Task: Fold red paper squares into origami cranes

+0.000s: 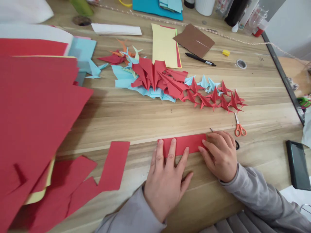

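Observation:
A red folded paper strip (191, 146) lies lengthwise on the wooden table in front of me. My left hand (166, 178) rests flat on its left part, fingers spread. At the strip's right end, my right hand (220, 155) pinches the edge between thumb and fingers. Beside that hand, a small dark loop (237, 145) shows, mostly hidden behind it. Small scissors (239, 128) with orange handles lie just beyond. To the left of my left hand is a loose red paper rectangle (114, 165).
Big red sheets (36, 97) rise at the left. Folded red paper pieces (153, 72) and small pointed ones (215, 95) spread across the middle. Farther back lie yellow paper (164, 45), brown paper (194, 40), a pen (200, 59) and tape (241, 64). A phone (298, 165) is at right.

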### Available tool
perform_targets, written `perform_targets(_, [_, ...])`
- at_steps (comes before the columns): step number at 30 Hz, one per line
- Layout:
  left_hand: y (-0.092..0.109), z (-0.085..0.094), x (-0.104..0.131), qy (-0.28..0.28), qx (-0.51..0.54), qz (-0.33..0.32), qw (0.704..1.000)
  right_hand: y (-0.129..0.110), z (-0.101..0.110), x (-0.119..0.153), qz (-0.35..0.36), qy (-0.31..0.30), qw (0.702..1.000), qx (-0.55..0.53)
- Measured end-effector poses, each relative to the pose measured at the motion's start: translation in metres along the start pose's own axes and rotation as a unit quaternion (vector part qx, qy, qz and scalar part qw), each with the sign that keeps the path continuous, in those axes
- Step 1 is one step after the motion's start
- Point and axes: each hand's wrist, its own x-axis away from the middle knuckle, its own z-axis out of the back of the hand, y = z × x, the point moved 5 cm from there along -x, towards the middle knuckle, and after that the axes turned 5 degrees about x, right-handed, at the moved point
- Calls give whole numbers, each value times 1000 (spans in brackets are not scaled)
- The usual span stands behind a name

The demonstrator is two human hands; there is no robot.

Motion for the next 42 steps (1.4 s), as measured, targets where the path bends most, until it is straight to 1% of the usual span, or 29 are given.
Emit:
perform_targets(3, [0, 0, -1, 2, -3, -4, 1000, -6, 4, 1, 29, 24, 999, 17])
perform_targets(5, [-1, -1, -1, 1, -5, -5, 1000, -12, 5, 3, 71, 35, 997, 12])
perform_targets(8, [-1, -3, 0, 1, -9, -9, 1000, -23, 0, 7, 143, 11, 990, 1])
perform_targets(10, [-1, -4, 0, -1, -10, -12, 1000, -27, -5, 10, 163, -20, 986, 6])
perform_targets(13, [-1, -4, 0, -1, -10, -16, 1000, -27, -8, 11, 171, -42, 984, 18])
perform_targets(21, [0, -2, -1, 11, -7, -17, 1000, -27, -5, 11, 210, -25, 977, 32])
perform_targets(27, [2, -1, 2, 39, -25, -22, 999, -28, -4, 11, 222, -22, 974, 34])
perform_targets(29, [5, -2, 5, 47, -44, -35, 997, -28, -3, 11, 222, -13, 974, 36])
perform_targets(31, [9, -6, 8, 42, -60, -61, 995, -27, -3, 11, 220, -11, 975, 36])
perform_targets(33, [11, -9, 10, 36, -65, -71, 995, -27, -3, 11, 221, -12, 975, 38])
perform_targets(38, [8, -11, 9, 18, -52, -53, 997, -28, -3, 11, 228, -9, 973, 41])
perform_targets(42, [7, -9, 8, 18, -47, -53, 997, -28, -4, 12, 225, -12, 973, 39])
